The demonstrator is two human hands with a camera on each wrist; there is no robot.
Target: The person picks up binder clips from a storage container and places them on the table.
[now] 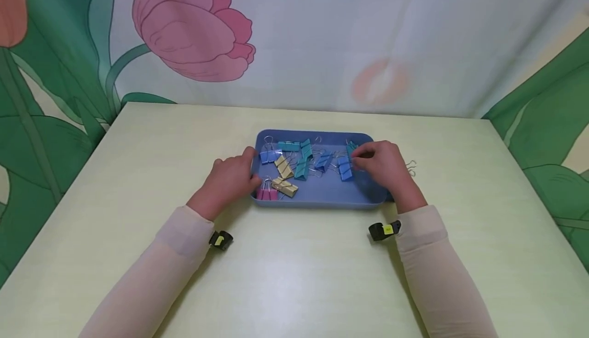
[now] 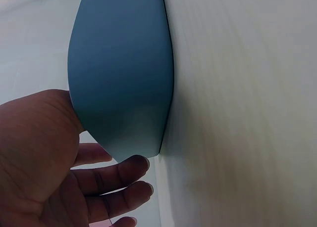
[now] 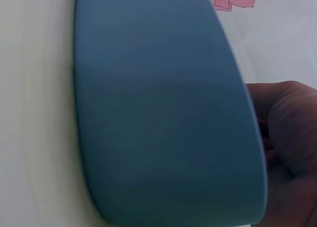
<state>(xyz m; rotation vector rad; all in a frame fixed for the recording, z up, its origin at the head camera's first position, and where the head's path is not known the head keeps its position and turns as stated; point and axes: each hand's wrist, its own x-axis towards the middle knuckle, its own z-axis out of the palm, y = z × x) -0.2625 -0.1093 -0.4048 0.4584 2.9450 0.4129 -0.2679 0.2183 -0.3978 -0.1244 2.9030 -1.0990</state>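
A blue tray holds several binder clips. My left hand grips the tray's left end, thumb over the rim; in the left wrist view its other fingers are loosely bent past the end wall. At the tray's right end, my right hand pinches a teal binder clip between thumb and fingertips, which partly cover it. A blue binder clip lies close beside those fingertips. In the right wrist view the tray wall hides the fingertips.
In the tray's left part are a pink binder clip, a yellow binder clip and a periwinkle one. Wire clip handles show on the table right of my right wrist. A printed curtain hangs behind the table.
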